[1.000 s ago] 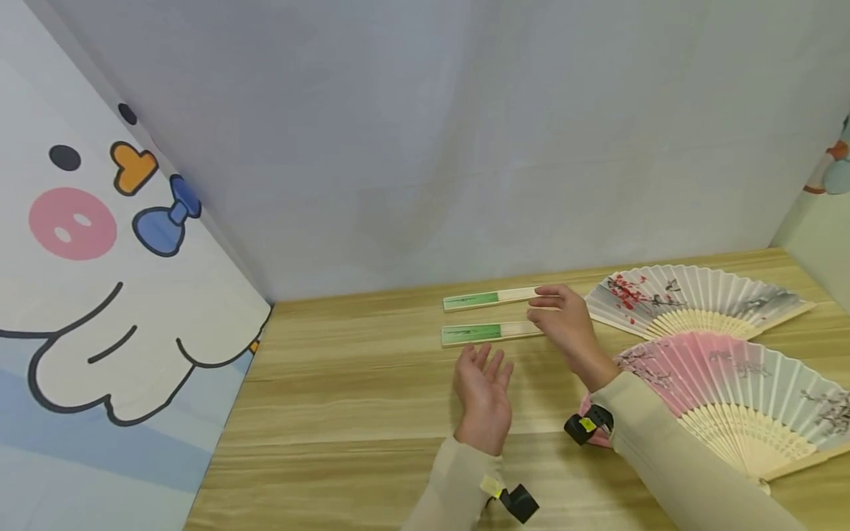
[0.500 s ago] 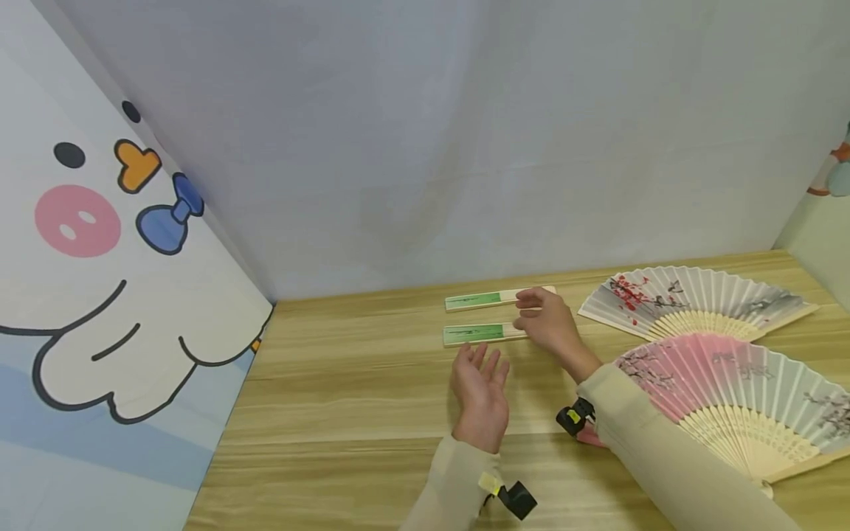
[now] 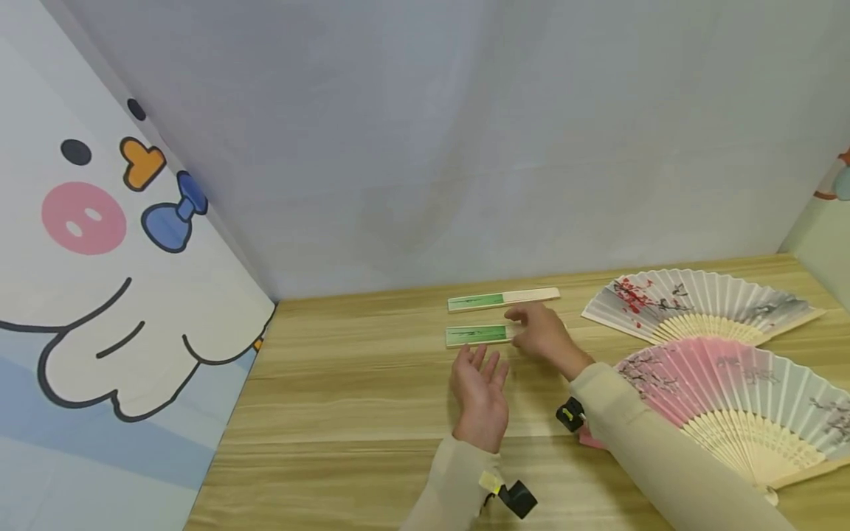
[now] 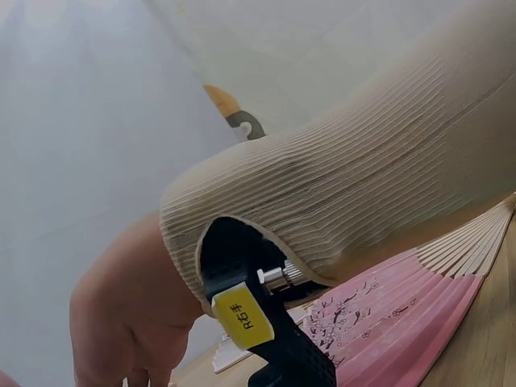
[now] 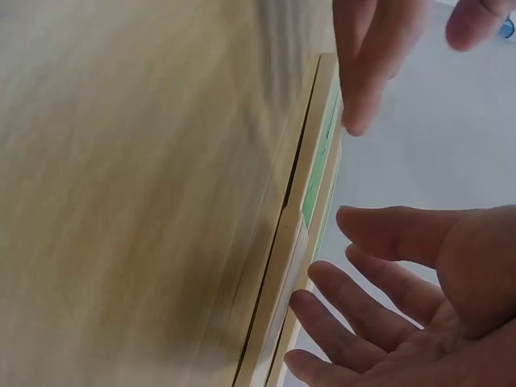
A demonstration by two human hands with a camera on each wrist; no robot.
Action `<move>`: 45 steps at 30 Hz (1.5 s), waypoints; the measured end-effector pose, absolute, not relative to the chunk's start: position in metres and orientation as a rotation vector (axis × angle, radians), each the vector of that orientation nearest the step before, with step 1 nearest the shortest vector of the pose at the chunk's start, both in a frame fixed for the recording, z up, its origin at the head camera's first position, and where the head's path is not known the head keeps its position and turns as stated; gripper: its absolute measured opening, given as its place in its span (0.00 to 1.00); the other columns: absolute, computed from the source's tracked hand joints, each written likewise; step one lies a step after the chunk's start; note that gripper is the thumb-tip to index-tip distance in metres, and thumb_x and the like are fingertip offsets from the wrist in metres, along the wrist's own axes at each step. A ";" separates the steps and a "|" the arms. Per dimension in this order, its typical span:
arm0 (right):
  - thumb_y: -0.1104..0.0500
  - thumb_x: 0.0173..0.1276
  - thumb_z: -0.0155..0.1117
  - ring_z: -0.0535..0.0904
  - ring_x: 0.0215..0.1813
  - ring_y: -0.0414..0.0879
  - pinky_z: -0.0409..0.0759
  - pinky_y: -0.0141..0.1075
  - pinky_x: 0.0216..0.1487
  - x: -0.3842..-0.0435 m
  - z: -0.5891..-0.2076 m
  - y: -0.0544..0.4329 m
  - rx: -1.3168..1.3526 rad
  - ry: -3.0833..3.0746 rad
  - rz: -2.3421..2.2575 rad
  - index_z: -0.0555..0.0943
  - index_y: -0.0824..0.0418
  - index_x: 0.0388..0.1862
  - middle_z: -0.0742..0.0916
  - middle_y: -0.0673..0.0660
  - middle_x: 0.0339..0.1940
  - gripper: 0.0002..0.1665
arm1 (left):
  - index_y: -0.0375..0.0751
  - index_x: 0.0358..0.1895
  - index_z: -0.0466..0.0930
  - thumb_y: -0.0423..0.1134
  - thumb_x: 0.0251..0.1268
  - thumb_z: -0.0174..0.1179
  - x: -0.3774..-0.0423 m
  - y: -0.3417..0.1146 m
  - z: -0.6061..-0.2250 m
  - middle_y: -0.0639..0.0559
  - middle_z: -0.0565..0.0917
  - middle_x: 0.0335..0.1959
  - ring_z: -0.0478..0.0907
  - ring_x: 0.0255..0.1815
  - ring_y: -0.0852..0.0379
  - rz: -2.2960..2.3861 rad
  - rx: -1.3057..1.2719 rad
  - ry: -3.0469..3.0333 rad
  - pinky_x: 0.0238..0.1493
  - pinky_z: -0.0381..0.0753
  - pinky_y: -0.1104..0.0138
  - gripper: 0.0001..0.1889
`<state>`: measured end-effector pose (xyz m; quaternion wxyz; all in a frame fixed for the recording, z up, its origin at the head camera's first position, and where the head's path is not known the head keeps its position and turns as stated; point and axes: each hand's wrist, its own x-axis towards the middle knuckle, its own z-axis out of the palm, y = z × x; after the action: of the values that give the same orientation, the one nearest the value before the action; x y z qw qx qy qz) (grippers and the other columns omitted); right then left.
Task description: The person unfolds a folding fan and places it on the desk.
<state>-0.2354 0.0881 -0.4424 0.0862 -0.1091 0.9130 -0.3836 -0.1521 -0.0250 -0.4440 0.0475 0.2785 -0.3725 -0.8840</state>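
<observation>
Two folded hand fans with green panels and pale sticks lie side by side on the table in the head view: a rear fan [image 3: 478,301] and a front fan [image 3: 474,335]. My right hand [image 3: 546,335] is over the front fan's right end, hiding it. In the right wrist view, that hand's fingertips [image 5: 302,302] are right at the fan's edge, with thumb and fingers apart. My left hand [image 3: 479,394] is palm up with relaxed fingers, just in front of the front fan's green end. The left wrist view mostly shows the right hand [image 4: 121,314] and sleeve.
A spread grey-white fan [image 3: 697,302] with red blossoms lies at the back right. Nearer, a spread pink and pale fan [image 3: 744,398] is partly behind the right sleeve [image 3: 637,428]. A pale cloth wall [image 3: 465,147] stands behind the wooden table [image 3: 319,413]; a cartoon-printed panel [image 3: 113,310] borders its left.
My right hand has moved left and slightly nearer along the folded fans, uncovering the rear fan's right end. The left hand has stayed nearly still. The head view has shifted slightly.
</observation>
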 end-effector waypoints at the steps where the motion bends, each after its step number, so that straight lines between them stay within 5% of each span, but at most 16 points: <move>1: 0.76 0.59 0.68 0.78 0.67 0.70 0.79 0.59 0.67 -0.236 -0.443 0.088 -0.328 2.727 -1.125 0.81 0.75 0.63 0.84 0.73 0.64 0.30 | 0.30 0.84 0.47 0.39 0.85 0.34 -0.152 -0.025 -0.444 0.28 0.60 0.80 0.62 0.79 0.32 -2.696 0.851 -1.133 0.77 0.69 0.45 0.31; 13: 0.80 0.55 0.62 0.83 0.60 0.67 0.85 0.56 0.57 -0.237 -0.446 0.085 -0.338 2.787 -0.992 0.82 0.74 0.58 0.87 0.71 0.56 0.29 | 0.28 0.83 0.48 0.34 0.84 0.33 -0.153 -0.022 -0.446 0.26 0.61 0.79 0.63 0.78 0.30 -2.682 0.859 -1.156 0.76 0.71 0.45 0.29; 25: 0.75 0.55 0.67 0.83 0.41 0.54 0.84 0.47 0.41 -0.234 -0.440 0.085 -0.316 2.764 -0.939 0.88 0.70 0.45 0.88 0.62 0.39 0.17 | 0.28 0.80 0.55 0.19 0.69 0.50 -0.157 -0.012 -0.449 0.26 0.65 0.77 0.69 0.74 0.33 -2.608 0.886 -1.246 0.73 0.75 0.46 0.35; 34: 0.71 0.61 0.73 0.85 0.41 0.56 0.85 0.48 0.45 -0.223 -0.436 0.085 -0.280 2.746 -1.075 0.87 0.70 0.42 0.89 0.63 0.38 0.09 | 0.27 0.79 0.59 0.21 0.72 0.57 -0.163 -0.008 -0.454 0.26 0.67 0.75 0.72 0.72 0.35 -2.548 0.883 -1.293 0.71 0.77 0.48 0.34; 40: 0.69 0.61 0.75 0.84 0.36 0.51 0.84 0.39 0.36 -0.215 -0.427 0.084 -0.274 2.745 -1.192 0.87 0.69 0.39 0.89 0.61 0.35 0.08 | 0.23 0.79 0.58 0.25 0.76 0.57 -0.164 -0.005 -0.455 0.26 0.70 0.73 0.74 0.72 0.38 -2.569 0.847 -1.331 0.73 0.75 0.51 0.32; 45: 0.69 0.60 0.76 0.84 0.37 0.53 0.84 0.39 0.36 -0.207 -0.420 0.086 -0.307 2.739 -1.271 0.87 0.70 0.40 0.89 0.62 0.35 0.10 | 0.21 0.74 0.66 0.29 0.80 0.55 -0.164 -0.005 -0.457 0.32 0.80 0.64 0.82 0.58 0.49 -2.588 0.833 -1.342 0.59 0.82 0.62 0.25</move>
<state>-0.2070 0.0862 -0.4197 0.0531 -0.1012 0.9012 -0.4181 -0.1640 -0.0048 -0.4573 0.0546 0.2743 -0.4419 -0.8524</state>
